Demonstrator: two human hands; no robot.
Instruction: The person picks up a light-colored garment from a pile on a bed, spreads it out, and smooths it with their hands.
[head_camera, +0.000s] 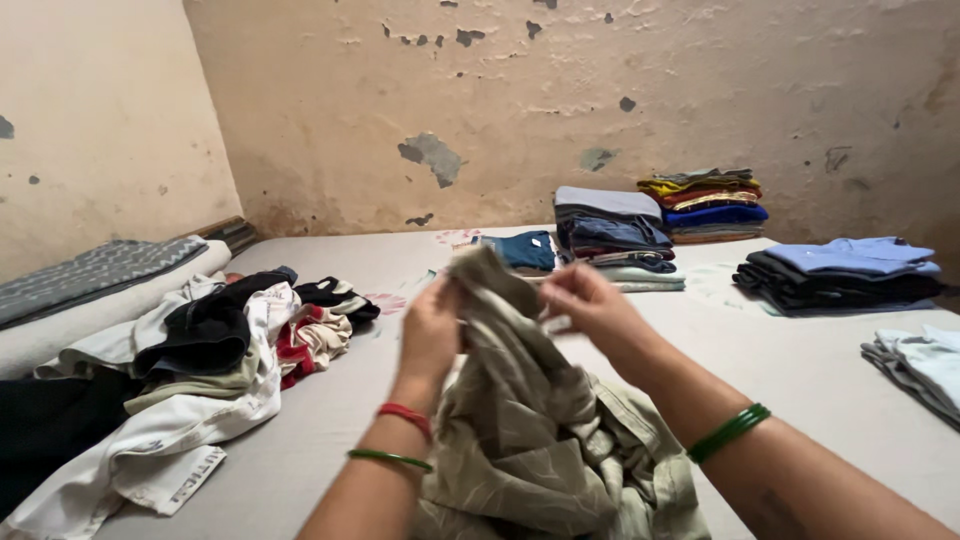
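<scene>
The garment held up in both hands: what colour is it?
The garment is a pale olive-khaki, plain and crumpled, clearest in the head view.

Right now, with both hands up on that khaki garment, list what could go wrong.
1. The khaki garment hangs crumpled below the left hand and right hand; creases may get folded in.
2. The unsorted heap lies close on the left; the garment's hanging hem might drag into it.
3. The folded stacks stand just beyond the hands; a wide shake could perhaps topple them.
</scene>
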